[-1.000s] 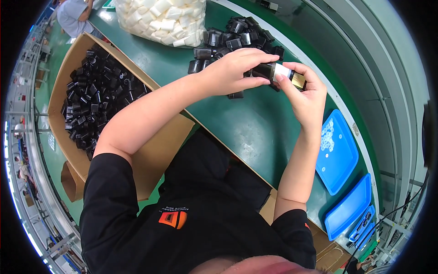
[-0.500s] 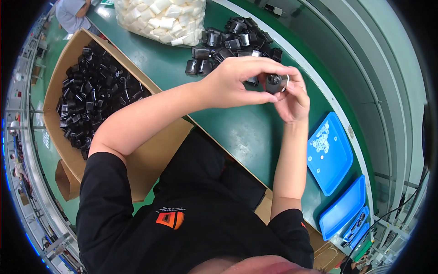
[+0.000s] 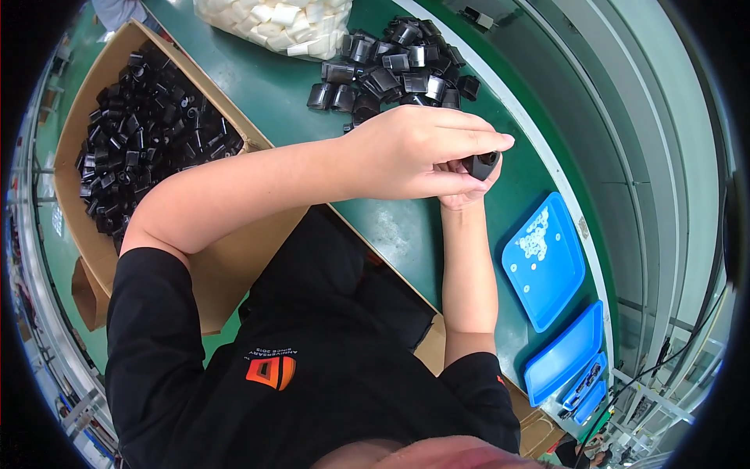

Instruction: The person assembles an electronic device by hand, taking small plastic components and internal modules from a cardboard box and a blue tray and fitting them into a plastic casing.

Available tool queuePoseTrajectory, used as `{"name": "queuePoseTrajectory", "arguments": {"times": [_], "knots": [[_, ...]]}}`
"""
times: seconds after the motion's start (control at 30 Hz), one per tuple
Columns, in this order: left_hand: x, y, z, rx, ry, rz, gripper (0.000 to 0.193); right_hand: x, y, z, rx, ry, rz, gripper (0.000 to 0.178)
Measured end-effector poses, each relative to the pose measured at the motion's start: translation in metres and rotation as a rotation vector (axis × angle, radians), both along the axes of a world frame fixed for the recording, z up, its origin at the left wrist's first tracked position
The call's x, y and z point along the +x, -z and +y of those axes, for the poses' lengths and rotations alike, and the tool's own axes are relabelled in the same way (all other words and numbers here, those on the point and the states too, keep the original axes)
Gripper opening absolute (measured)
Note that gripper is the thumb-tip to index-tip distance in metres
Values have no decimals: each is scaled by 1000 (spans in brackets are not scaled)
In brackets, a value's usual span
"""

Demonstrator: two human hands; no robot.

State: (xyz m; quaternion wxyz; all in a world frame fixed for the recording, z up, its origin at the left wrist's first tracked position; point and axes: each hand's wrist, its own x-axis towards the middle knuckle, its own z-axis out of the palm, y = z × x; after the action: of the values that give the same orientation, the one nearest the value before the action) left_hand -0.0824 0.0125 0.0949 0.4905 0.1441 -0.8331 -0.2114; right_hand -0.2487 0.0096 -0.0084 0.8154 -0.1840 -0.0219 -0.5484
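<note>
A glossy black plastic fitting (image 3: 480,165) is sitting between the person's two hands, above the green tabletop (image 3: 391,227), its hollow-looking end facing the camera. The left hand (image 3: 406,148) is holding it from the left: index finger and thumb are parted by about the fitting's breadth, lying along opposite sides and seeming to pinch it. The right hand (image 3: 469,199) is cupping from below and behind; its fingers are mostly hidden by the left hand and the fitting, so how far they are parted and whether they are gripping cannot be told.

The fitting is probably behaving as light, stiff moulded plastic, slick on its shiny walls and more prone to scuffing than breaking. Its outer side walls are offering the best hold, thumb opposite fingers, leaving the end clear.

Just beyond the left hand, a pile of black plastic fittings (image 3: 414,59) is lying on the tabletop, beside a clear bag of white blocks (image 3: 281,23). To the right, a blue tray (image 3: 551,289) is holding small white rings (image 3: 535,238); a second blue tray (image 3: 566,356) and smaller ones are lying nearer the person. On the left, a cardboard box (image 3: 234,266) is holding many more black pieces (image 3: 141,133).
</note>
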Motion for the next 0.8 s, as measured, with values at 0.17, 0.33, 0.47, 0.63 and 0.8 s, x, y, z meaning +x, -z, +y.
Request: {"name": "queuePoseTrajectory", "arguments": {"times": [0.17,0.33,0.47,0.63,0.8], "knots": [[4,2,1,-14,3,-18,49,6,-17,8,94,70,52,16],[-1,4,2,10,-8,-35,54,0,-15,6,31,23,1,16],[-4,4,-1,-31,7,22,47,1,-20,6,30,38,19,18],[5,-2,3,117,30,-92,55,3,-31,1,-125,26,68,31],[5,6,-9,88,7,26,51,6,-35,3,-170,131,259,51]]}}
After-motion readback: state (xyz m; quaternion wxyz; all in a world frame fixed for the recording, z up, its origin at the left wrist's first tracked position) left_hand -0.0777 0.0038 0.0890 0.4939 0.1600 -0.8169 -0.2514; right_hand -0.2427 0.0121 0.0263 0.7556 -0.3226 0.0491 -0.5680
